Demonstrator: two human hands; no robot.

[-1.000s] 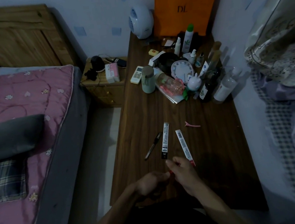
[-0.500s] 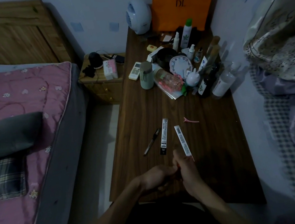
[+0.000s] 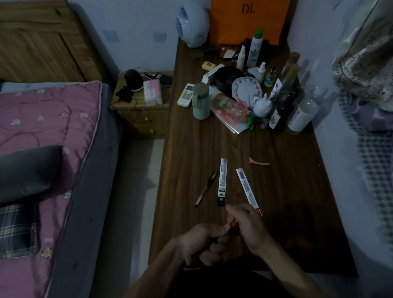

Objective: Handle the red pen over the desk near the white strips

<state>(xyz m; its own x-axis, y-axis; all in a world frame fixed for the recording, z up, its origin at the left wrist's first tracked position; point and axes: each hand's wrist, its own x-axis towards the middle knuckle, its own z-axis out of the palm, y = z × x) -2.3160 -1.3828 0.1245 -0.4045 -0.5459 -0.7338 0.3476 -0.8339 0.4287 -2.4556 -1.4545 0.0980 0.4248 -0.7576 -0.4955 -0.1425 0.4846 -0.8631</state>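
Dim light is lying over a small room. A dark wooden table (image 3: 294, 211) is running toward pale blue walls (image 3: 134, 15) dotted with darker squares. A bed (image 3: 29, 149) under a pink quilt is sitting to the left, a wooden headboard (image 3: 16, 44) standing behind it, a low nightstand (image 3: 141, 113) filling the gap between. Pale floor (image 3: 142, 180) is showing beside the table.

Black pen (image 3: 206, 188), pink hair clip (image 3: 258, 163), orange bag (image 3: 254, 3)

Left hand (image 3: 203, 243) fingers curled, right hand (image 3: 247, 226) curled just beside it, fingertips meeting, both bare forearms angled inward near the body
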